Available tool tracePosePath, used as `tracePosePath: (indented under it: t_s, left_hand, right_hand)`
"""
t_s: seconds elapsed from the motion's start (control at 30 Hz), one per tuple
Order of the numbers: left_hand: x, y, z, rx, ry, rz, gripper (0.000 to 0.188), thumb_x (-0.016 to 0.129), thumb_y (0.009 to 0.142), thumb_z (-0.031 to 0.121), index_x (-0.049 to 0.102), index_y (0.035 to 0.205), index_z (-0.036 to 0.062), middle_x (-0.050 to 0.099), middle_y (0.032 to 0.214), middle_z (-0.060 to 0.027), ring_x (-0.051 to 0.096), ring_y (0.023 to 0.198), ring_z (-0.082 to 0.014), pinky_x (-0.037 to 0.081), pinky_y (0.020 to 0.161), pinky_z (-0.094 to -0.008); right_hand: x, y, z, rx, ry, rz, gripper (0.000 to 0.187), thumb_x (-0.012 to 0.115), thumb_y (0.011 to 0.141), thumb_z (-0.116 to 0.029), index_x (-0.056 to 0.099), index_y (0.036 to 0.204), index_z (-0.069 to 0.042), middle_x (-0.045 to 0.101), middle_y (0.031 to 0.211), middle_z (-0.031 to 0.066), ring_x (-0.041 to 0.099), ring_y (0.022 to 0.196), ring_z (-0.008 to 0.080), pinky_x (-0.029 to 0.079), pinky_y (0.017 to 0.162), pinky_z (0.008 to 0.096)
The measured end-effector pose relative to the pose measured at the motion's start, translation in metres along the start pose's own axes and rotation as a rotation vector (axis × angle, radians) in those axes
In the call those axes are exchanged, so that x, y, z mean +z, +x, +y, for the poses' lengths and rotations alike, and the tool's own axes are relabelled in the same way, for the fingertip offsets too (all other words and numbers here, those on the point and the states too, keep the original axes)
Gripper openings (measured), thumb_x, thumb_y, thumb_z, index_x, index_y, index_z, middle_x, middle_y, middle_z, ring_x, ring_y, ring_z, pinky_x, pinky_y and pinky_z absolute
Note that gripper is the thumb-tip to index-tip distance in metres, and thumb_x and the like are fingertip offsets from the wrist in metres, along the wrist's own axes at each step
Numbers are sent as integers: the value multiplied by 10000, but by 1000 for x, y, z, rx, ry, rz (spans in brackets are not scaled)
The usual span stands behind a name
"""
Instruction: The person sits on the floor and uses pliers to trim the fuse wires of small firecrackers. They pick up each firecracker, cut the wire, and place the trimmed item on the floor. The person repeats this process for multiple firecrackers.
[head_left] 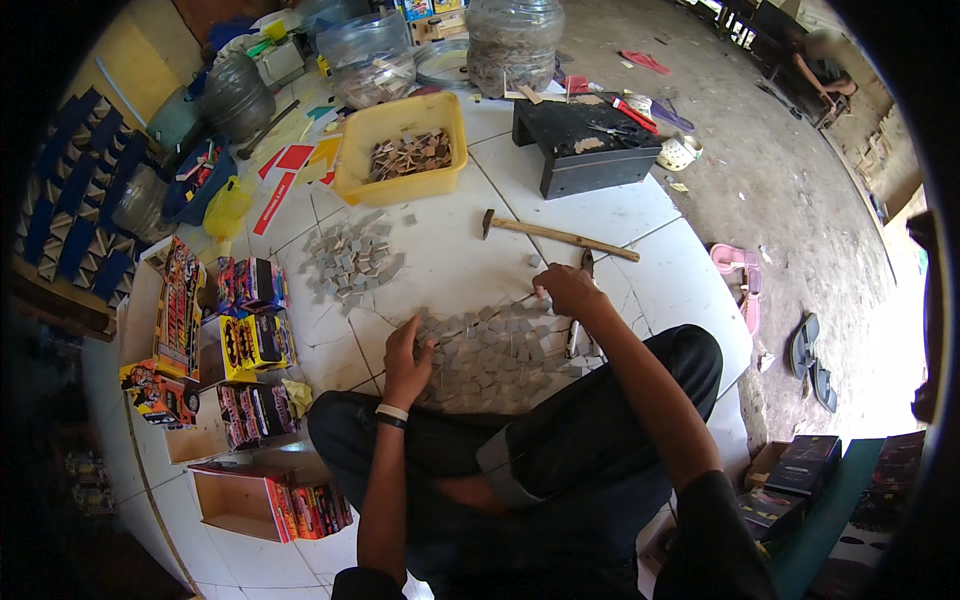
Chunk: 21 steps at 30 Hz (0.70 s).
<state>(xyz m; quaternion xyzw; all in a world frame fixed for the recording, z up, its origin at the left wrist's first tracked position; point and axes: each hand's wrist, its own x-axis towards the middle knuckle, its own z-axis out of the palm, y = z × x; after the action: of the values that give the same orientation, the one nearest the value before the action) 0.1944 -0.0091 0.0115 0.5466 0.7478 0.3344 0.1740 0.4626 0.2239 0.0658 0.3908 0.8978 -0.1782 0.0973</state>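
A spread of small flat grey square pieces [490,350] lies on the white tiles in front of my crossed legs. At its left edge rests my left hand [406,368], thumb and fingers apart, touching the pieces. My right hand [570,292] is over the far right edge of the spread, fingertips pinched together; whatever they hold is too small to make out. One loose grey piece [534,260] lies just beyond those fingertips. Partly hidden under my right hand is a metal hand tool [573,338]. A hammer [565,236] with a wooden handle lies farther off.
Another heap of grey pieces [350,265] sits to the left. Beyond stand a yellow basin [350,150] of brownish pieces and a low black stool [600,172] carrying tools. Colourful boxes [255,340] line the left side. Sandals [808,350] lie right; a person [822,75] sits far right.
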Motion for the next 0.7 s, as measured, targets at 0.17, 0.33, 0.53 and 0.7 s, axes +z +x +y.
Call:
tracePosePath:
  t_s: [0.17,0.33,0.53,0.7]
  left_hand:
    - [-6,-2,1,-25,7,79,499,652,989,151,540,1461,34,555,1463,-230,484,1372,-415,376,1172,-497]
    - [-21,-1,28,-195,-199,110,431,682,1004,197,602,1391,25,657,1334,-158,651,1174,-302,532,994,-419]
    - [-10,-13,80,-304,-998,-277,330,692,1028,236,692,1290,35,739,1152,-104,739,935,-180,606,798,-306]
    - [-18,-21,67,-347,-930,-225,278,729,983,109,714,1227,-26,768,1033,-95,732,982,-170,611,882,-330]
  right_hand:
    - [3,0,5,-81,-119,108,196,776,764,-51,725,922,-154,723,1017,104,688,1083,327,561,865,474]
    - [-21,-16,-26,-61,215,210,225,812,796,-170,732,994,-101,754,958,145,737,958,362,585,859,484]
    - [-14,-55,-106,-548,426,203,203,778,834,-92,772,1034,-57,771,874,142,749,812,325,593,744,398]
    - [-25,-49,-62,-448,590,232,157,753,834,-12,803,980,-44,777,880,155,754,769,295,597,701,354]
